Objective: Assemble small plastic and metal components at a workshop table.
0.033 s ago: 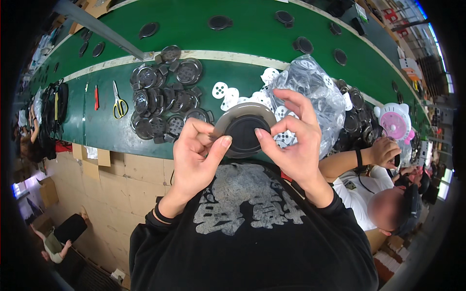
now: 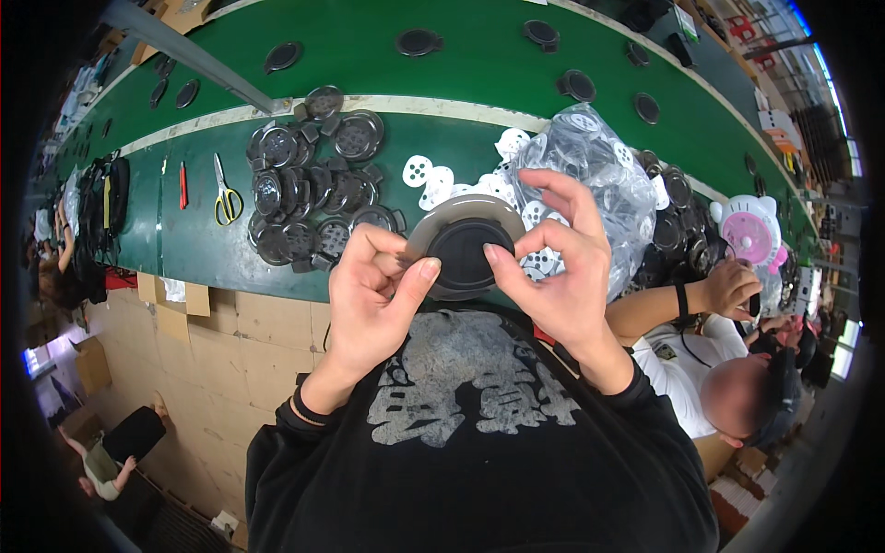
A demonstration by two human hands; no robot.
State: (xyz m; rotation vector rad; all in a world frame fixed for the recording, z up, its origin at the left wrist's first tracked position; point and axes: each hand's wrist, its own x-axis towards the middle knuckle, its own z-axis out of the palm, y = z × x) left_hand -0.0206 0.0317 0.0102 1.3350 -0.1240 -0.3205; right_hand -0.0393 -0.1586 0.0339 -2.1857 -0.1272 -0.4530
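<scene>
Both of my hands grip a round black disc-shaped part (image 2: 464,252) in front of my chest, at the near edge of the green bench. Behind the disc shows a wider grey ring (image 2: 475,207); whether the two are joined I cannot tell. My left hand (image 2: 371,300) has its thumb on the disc's left edge, with the fingers curled behind. On the other side, my right hand (image 2: 564,267) presses its thumb to the face near the right edge, index finger by the rim, other fingers raised. White perforated discs (image 2: 418,170) lie just beyond, partly hidden by the ring.
Dark round parts (image 2: 358,135) are piled left of my hands; scissors (image 2: 224,194) and a red-handled tool (image 2: 183,186) lie farther left. A clear plastic bag (image 2: 599,184) bulges at right. Beyond it sit a pink-and-white fan (image 2: 749,232) and a co-worker's arm (image 2: 654,311). Spaced parts dot the green belt (image 2: 350,55).
The co-worker's head at right has shifted very slightly. My hands and the disc hold the same position.
</scene>
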